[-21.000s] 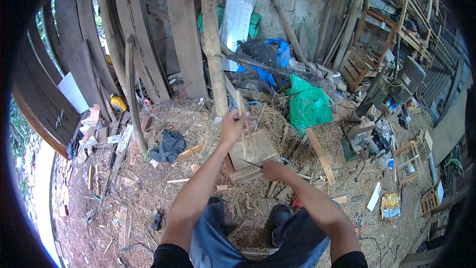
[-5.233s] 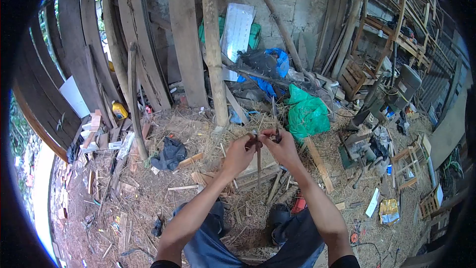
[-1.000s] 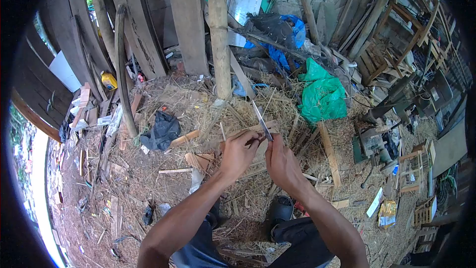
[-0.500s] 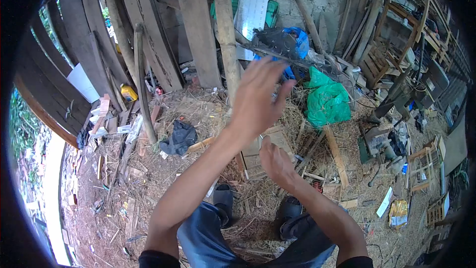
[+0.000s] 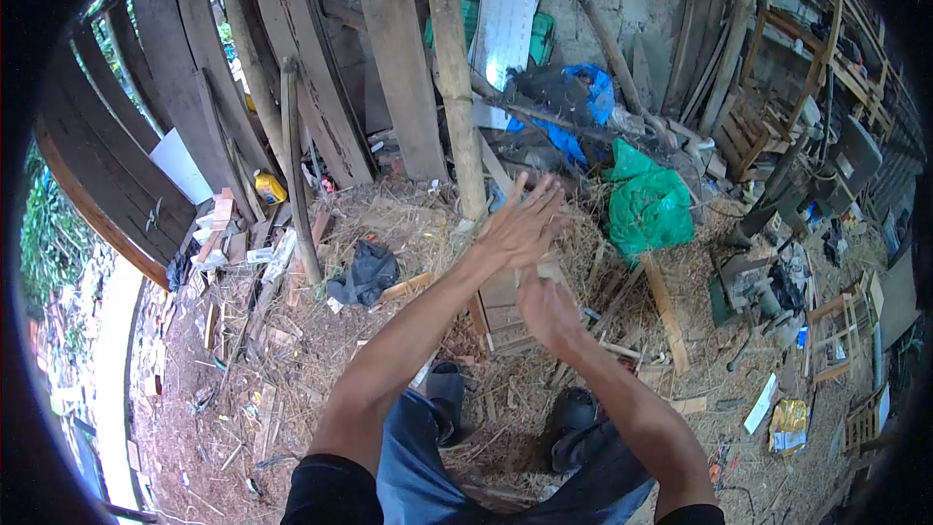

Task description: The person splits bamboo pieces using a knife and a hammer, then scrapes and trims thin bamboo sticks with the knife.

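Note:
My left hand (image 5: 520, 228) is open, its fingers stretched out and slightly spread, with nothing visible in it. Just below and to its right, my right hand (image 5: 550, 309) is closed in a fist and somewhat blurred. Something thin seems to stick up from its thumb side, but I cannot make out what it is. Behind and beneath the hands is a small wooden piece with a flat panel (image 5: 507, 309), partly covered by them. A green plastic bag (image 5: 651, 204) lies on the straw to the right of my left hand.
Wood scraps and straw litter the ground. A wooden post (image 5: 450, 78) stands ahead, and a black plastic bag (image 5: 363, 272) lies left. Beyond are a blue tarp (image 5: 590, 92) and a yellow bottle (image 5: 270, 187). A metal machine (image 5: 758, 292) and a wooden frame (image 5: 834, 335) are at right.
My left hand has come down towards my right hand, its fingers still spread. The right hand stays closed and has shifted slightly right; the thin shiny piece at its thumb shows less clearly.

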Tool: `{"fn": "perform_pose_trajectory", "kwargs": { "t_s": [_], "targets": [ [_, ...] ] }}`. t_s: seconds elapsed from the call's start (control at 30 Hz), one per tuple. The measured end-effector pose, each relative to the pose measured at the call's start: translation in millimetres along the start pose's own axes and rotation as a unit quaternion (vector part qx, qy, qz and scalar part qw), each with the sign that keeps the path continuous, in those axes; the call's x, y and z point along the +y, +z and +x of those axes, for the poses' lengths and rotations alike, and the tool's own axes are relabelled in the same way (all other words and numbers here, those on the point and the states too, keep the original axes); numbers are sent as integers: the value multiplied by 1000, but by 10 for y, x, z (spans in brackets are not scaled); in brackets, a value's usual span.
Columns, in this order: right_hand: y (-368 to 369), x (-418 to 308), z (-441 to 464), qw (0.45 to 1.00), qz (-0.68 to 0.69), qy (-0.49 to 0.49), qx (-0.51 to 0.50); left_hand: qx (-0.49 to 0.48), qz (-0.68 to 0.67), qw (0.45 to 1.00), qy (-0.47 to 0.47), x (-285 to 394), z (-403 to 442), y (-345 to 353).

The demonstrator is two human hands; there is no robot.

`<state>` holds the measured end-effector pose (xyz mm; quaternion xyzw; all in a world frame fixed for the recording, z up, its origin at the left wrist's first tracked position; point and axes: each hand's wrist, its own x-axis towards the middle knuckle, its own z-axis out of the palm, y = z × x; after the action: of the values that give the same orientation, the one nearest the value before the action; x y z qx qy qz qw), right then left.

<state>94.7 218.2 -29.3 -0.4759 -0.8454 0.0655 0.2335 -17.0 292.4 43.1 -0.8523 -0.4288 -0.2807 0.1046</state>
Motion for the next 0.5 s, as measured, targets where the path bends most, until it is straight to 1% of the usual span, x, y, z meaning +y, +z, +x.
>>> {"fn": "perform_pose_trajectory", "kwargs": {
  "t_s": [0.03, 0.07, 0.13, 0.17, 0.2, 0.23, 0.27, 0.3, 0.33, 0.37, 0.43, 0.47, 0.5],
  "targets": [
    [28, 38, 43, 1000, -12, 2, -23, -22, -27, 999, -28, -12, 21, 28],
    [79, 58, 26, 998, -19, 10, -52, -25, -29, 999, -26, -46, 69, 92],
    [-8, 44, 34, 997, -17, 12, -76, 51, -48, 997, 29, 160, 305, -270],
    [-48, 32, 40, 996, -14, 14, -91, 46, -50, 997, 32, 99, 221, -96],
    [-2, 23, -16, 996, -12, 15, -93, -113, -2, 994, -5, -31, 36, 199],
    [40, 26, -15, 996, -8, 6, -85, -259, 52, 963, -46, -45, 16, 168],
    [53, 74, 54, 998, -6, -1, -70, -249, 60, 966, -43, -96, 129, 147],
    [17, 58, 57, 998, -5, 3, -68, -133, 28, 991, -9, 34, 239, -45],
    [-33, 27, 56, 998, 1, 4, -64, -15, -7, 1000, 23, 103, 286, -108],
    [-48, 8, 29, 998, 10, 7, -62, -19, -10, 1000, 23, 139, 272, -85],
    [65, 133, -15, 998, 33, -2, -63, -17, 12, 998, 62, 161, 214, -40],
    [79, 150, -1, 997, 50, -24, -62, -181, 60, 981, 18, -240, -103, 484],
    [25, 133, 63, 997, 41, -33, -53, -168, 67, 983, 19, -213, -71, 401]
  ]
}}
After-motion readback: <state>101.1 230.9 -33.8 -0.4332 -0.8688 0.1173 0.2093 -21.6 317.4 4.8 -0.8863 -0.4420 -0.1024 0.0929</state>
